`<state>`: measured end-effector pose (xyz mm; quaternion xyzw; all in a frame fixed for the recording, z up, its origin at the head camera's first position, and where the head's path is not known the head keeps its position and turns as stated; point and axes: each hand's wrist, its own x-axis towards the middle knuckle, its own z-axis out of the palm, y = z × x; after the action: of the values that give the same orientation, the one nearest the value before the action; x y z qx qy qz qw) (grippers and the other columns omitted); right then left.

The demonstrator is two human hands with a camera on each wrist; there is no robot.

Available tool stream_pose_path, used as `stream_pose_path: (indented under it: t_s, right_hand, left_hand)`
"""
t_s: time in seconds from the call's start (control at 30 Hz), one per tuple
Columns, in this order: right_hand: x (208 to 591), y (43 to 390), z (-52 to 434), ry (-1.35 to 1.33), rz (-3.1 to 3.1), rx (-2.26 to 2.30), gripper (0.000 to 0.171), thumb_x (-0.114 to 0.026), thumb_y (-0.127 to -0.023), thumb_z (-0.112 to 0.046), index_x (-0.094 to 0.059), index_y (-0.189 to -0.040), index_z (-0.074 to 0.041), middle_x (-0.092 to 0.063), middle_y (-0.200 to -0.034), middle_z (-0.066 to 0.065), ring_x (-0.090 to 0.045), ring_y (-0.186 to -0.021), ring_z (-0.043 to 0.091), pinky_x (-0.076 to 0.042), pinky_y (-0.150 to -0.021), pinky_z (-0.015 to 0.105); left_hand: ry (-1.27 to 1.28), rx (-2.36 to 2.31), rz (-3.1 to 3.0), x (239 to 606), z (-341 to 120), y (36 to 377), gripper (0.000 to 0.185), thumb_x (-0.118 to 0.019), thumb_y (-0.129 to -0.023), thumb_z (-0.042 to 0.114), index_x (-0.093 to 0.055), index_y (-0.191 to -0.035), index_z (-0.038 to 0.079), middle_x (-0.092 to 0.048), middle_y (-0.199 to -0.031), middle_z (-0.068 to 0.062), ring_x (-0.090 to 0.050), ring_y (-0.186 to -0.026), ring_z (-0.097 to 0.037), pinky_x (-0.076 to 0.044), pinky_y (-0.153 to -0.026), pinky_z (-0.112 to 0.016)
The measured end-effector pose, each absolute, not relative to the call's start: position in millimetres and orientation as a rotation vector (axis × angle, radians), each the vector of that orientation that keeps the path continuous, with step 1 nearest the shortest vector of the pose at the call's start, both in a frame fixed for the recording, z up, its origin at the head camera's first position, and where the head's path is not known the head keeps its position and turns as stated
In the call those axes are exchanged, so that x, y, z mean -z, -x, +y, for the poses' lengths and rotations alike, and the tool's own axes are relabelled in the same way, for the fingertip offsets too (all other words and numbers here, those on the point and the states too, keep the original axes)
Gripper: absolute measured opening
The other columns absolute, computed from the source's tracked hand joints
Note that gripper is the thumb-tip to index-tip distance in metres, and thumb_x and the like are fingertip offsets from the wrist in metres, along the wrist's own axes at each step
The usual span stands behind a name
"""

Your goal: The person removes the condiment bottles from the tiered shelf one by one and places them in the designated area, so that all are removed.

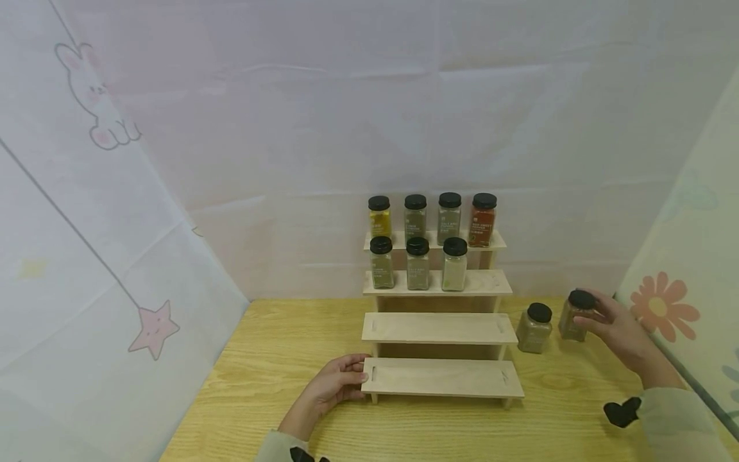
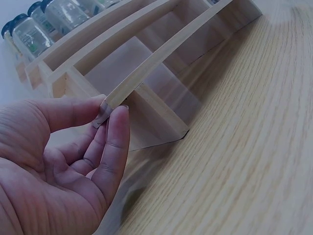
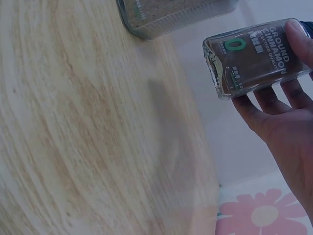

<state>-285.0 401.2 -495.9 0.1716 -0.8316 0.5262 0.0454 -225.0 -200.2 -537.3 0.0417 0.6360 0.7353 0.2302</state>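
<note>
My left hand (image 1: pixel 337 387) pinches the left end of the lowest step of a pale wooden tiered rack (image 1: pixel 441 377). In the left wrist view, thumb and fingers (image 2: pixel 111 147) close on that board's corner. At the right, my right hand (image 1: pixel 626 333) grips a square glass spice jar (image 1: pixel 571 324) with a black lid. The right wrist view shows its label, ground cinnamon (image 3: pixel 257 58), and its base turned toward the camera. Just left of it stands another black-lidded jar (image 1: pixel 534 329) of brownish powder, on the table beside the rack.
Several jars, among them a red one (image 1: pixel 482 221) and a yellow one (image 1: pixel 380 221), stand on the rack's top step. The second step (image 1: pixel 491 280) holds three jars toward its left. Behind the wooden table (image 1: pixel 277 340) hangs a pale printed cloth (image 1: pixel 288 244), which also closes both sides.
</note>
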Motion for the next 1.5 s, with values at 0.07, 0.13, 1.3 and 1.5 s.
stream_pose_path:
  t_s: [0.07, 0.13, 1.3, 1.5]
  right_hand:
    - [498.1, 285.7, 401.1, -0.523, -2.541, -1.601, 0.066, -0.059, -0.103, -0.011, -0.028, -0.161, -0.014, -0.047, -0.134, -0.025, -0.047, -0.115, -0.018, -0.049, -0.084, 0.01]
    - [499.8, 285.8, 401.1, -0.517, -2.55, -1.598, 0.066, -0.059, -0.103, -0.012, -0.028, -0.16, -0.014, -0.046, -0.134, -0.026, -0.048, -0.114, -0.018, -0.049, -0.084, 0.01]
    - [523.4, 284.8, 398.1, -0.39, -2.689, -1.578, 0.073, -0.059, -0.104, -0.028, -0.017, -0.164, -0.026, -0.038, -0.146, -0.011, -0.04, -0.114, -0.014, -0.048, -0.083, 0.012]
    - [527.1, 286.6, 398.0, -0.426, -2.648, -1.608, 0.069, -0.06, -0.104, -0.022, -0.023, -0.162, -0.016, -0.042, -0.135, -0.026, -0.04, -0.113, -0.019, -0.049, -0.083, 0.013]
  left_hand:
    - [-0.11, -2.025, 1.749, 537.4, -200.2, 225.4, 0.064, -0.068, -0.094, 0.004, -0.038, -0.15, -0.008, -0.061, -0.11, -0.007, -0.068, -0.089, -0.017, -0.061, -0.07, -0.027]
    - [-0.107, -2.025, 1.751, 537.5, -200.3, 225.8, 0.064, -0.068, -0.094, 0.004, -0.039, -0.15, -0.007, -0.061, -0.109, -0.007, -0.068, -0.089, -0.016, -0.061, -0.07, -0.027]
    - [-0.095, -2.017, 1.746, 537.1, -201.0, 224.8, 0.065, -0.069, -0.094, 0.006, -0.039, -0.151, -0.006, -0.062, -0.111, -0.008, -0.069, -0.091, -0.018, -0.061, -0.071, -0.028]
    - [-0.1, -2.018, 1.742, 537.4, -201.5, 225.1, 0.064, -0.069, -0.094, 0.006, -0.04, -0.15, -0.005, -0.063, -0.112, -0.008, -0.069, -0.091, -0.018, -0.061, -0.071, -0.028]
